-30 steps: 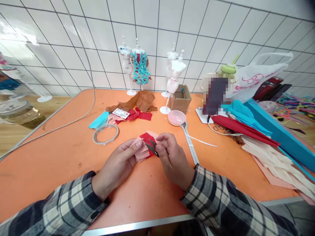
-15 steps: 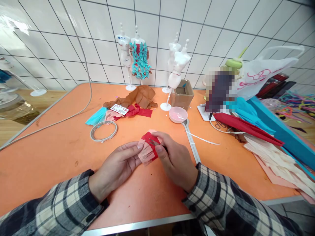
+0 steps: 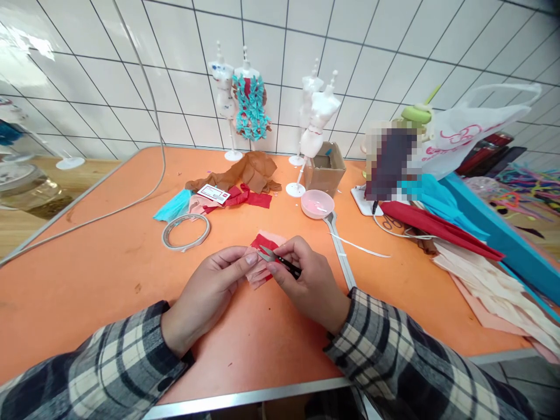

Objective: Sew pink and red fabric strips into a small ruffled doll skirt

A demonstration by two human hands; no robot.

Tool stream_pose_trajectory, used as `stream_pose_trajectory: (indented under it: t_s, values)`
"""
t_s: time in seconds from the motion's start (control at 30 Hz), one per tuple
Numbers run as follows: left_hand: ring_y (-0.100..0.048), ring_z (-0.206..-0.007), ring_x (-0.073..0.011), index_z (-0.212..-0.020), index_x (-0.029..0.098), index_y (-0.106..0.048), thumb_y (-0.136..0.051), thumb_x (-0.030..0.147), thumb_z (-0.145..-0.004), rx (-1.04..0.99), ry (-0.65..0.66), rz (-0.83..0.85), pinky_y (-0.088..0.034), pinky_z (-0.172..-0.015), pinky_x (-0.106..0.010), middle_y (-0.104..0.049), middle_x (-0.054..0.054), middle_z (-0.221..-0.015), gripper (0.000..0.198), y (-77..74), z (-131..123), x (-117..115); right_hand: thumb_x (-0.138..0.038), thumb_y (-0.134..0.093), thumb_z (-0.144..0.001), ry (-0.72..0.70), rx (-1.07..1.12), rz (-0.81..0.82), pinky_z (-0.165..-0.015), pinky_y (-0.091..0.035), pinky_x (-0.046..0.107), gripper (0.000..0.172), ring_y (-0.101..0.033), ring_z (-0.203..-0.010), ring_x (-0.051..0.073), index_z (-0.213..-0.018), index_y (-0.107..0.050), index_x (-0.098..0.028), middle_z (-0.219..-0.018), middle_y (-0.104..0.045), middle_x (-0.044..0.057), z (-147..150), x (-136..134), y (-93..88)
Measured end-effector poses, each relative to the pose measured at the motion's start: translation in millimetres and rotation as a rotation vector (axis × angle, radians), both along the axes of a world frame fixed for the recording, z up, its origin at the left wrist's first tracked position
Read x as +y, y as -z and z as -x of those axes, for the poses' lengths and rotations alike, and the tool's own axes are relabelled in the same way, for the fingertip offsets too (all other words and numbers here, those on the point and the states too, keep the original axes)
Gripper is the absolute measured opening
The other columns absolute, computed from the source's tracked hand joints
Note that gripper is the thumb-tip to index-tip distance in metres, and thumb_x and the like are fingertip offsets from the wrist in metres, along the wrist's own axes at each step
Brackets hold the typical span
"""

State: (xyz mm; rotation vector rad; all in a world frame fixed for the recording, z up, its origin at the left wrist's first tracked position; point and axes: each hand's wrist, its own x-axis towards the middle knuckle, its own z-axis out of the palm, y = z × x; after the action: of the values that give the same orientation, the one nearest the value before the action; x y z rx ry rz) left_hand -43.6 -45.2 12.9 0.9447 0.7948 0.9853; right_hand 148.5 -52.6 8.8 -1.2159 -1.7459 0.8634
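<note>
Between thumb and fingers, my left hand (image 3: 214,286) pinches a small piece of layered pink and red fabric (image 3: 261,240) above the orange table. My right hand (image 3: 315,283) is closed round the black handle of small thread snips (image 3: 286,263). Their metal blades are parted and point left, over the fabric and close to my left thumb tip. Whether a thread lies between the blades is too small to make out. My fingers partly cover the fabric's middle.
A tape roll (image 3: 186,232), brown fabric (image 3: 258,169) and a white card (image 3: 213,193) lie beyond my left hand. Past my right hand are a pink bowl (image 3: 317,204), a cardboard box (image 3: 326,166) and mini dress forms (image 3: 321,111). Folded fabrics (image 3: 441,228) lie at right.
The snips have come into clearer view, turned leftward with blades parted near my left thumb. My left fingers have shifted over the fabric, which now sits slightly lower and more covered.
</note>
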Motion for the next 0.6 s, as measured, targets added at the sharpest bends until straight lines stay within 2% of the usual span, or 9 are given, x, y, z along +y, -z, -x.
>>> stream_pose_trajectory:
  t_s: [0.37,0.6]
  values:
    - [-0.060,-0.072,-0.0150,-0.078,0.020,-0.082,-0.083,0.041,-0.084,0.063,-0.062,-0.004,-0.050,-0.075,-0.026,-0.072,-0.002,-0.071,0.022,-4.0,-3.6,-1.8,-0.039,-0.065,-0.095,0.005,-0.043,-0.100,-0.058,-0.042,0.024,0.018,-0.061,-0.063,0.013,-0.096,-0.060,-0.022,-0.078,-0.069,-0.002,0.1,-2.1,-2.6]
    - [-0.062,-0.074,-0.0169,-0.077,0.018,-0.080,-0.083,0.041,-0.084,0.087,-0.080,-0.024,-0.051,-0.078,-0.029,-0.072,-0.004,-0.073,0.023,-4.3,-4.3,-1.2,-0.038,-0.066,-0.095,0.022,-0.020,-0.069,-0.058,-0.043,0.024,0.017,-0.061,-0.063,0.013,-0.095,-0.059,-0.022,-0.075,-0.068,-0.002,0.9,-1.9,-2.5]
